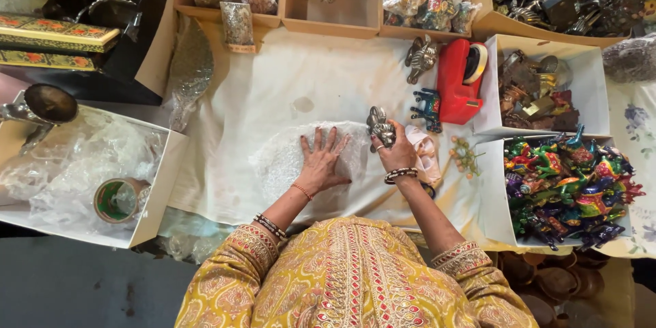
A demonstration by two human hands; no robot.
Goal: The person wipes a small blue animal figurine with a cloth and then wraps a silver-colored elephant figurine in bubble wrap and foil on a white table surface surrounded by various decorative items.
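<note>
Two hands over white cloth [273, 89]: left hand [321, 160] flat on bubble wrap [273, 164], right hand [398, 154] around metal figurine [380, 125].

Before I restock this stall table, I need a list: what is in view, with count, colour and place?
metal figurine: one, silver, in right hand
bubble wrap sheet: one, clear, under left hand
tape dispenser: one, red, right of centre
painted figurines box: one, white, many multicoloured figures, right
tape roll: one, green, left box
white cloth: one, covering table
left hand: flat on wrap
right hand: grip closed on figurine
</note>
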